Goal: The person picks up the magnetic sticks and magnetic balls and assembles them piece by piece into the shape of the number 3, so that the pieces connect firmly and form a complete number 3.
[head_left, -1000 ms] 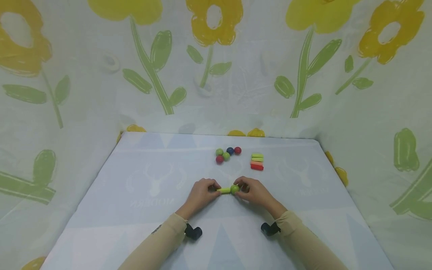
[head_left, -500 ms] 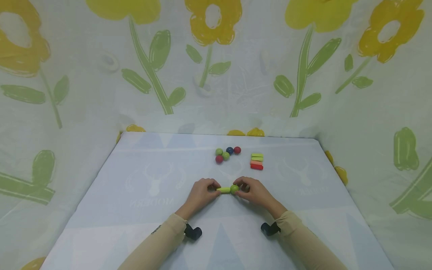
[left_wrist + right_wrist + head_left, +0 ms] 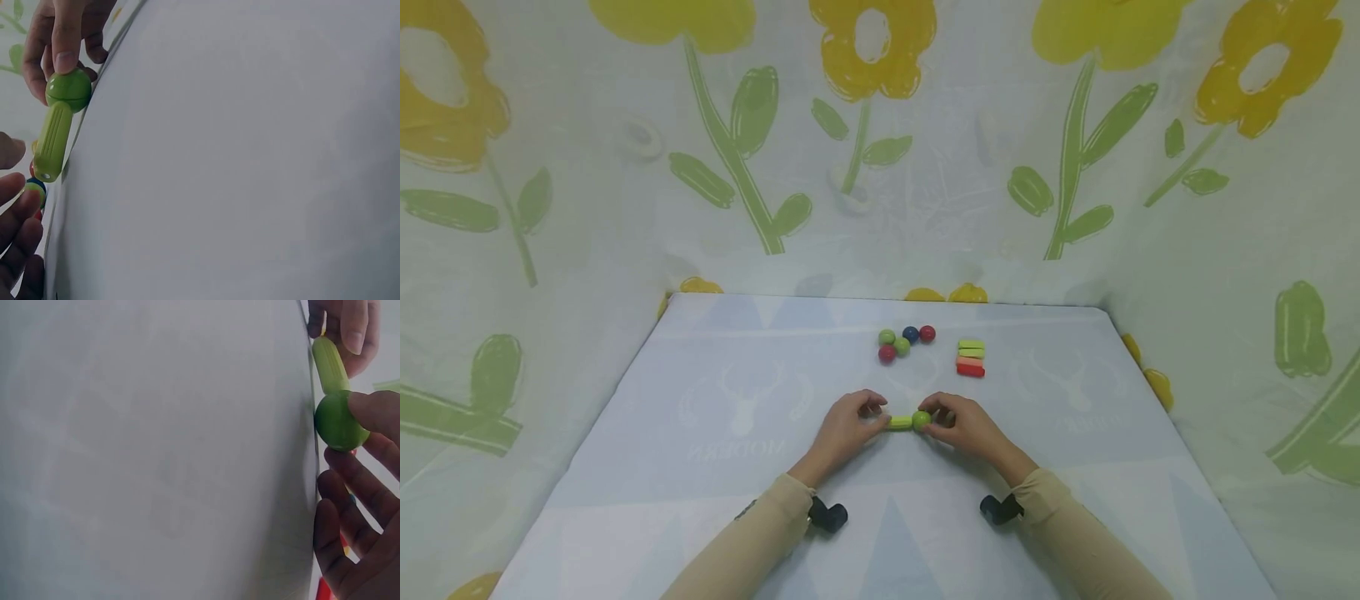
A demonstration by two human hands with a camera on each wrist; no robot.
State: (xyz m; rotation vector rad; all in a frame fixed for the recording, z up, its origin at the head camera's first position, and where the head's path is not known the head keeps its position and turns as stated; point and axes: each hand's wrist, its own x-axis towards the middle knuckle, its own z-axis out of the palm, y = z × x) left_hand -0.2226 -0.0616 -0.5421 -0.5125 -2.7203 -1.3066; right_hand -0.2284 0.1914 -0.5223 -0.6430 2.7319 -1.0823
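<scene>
A glossy green ball (image 3: 339,422) is pinched between the thumb and fingers of my right hand (image 3: 964,423). Attached end-on to the ball is a ridged lime-green stick (image 3: 53,140), which points left toward my left hand (image 3: 848,427). That hand's thumb and fingers are spread around the stick's free end; in the left wrist view a gap shows between them and the stick. The stick's end has a small hole in it. Ball and stick are close over the table in the head view.
Beyond the hands, green balls (image 3: 902,346), red balls (image 3: 887,354) and a blue ball (image 3: 911,334) sit grouped on the table (image 3: 745,467). To their right lie lime sticks (image 3: 972,345), an orange stick (image 3: 970,362) and a red stick (image 3: 970,371) in a stack-like row.
My left hand has let go of the stick's end, its fingers lifting and parting slightly. The right hand still pinches the green ball in the same place.
</scene>
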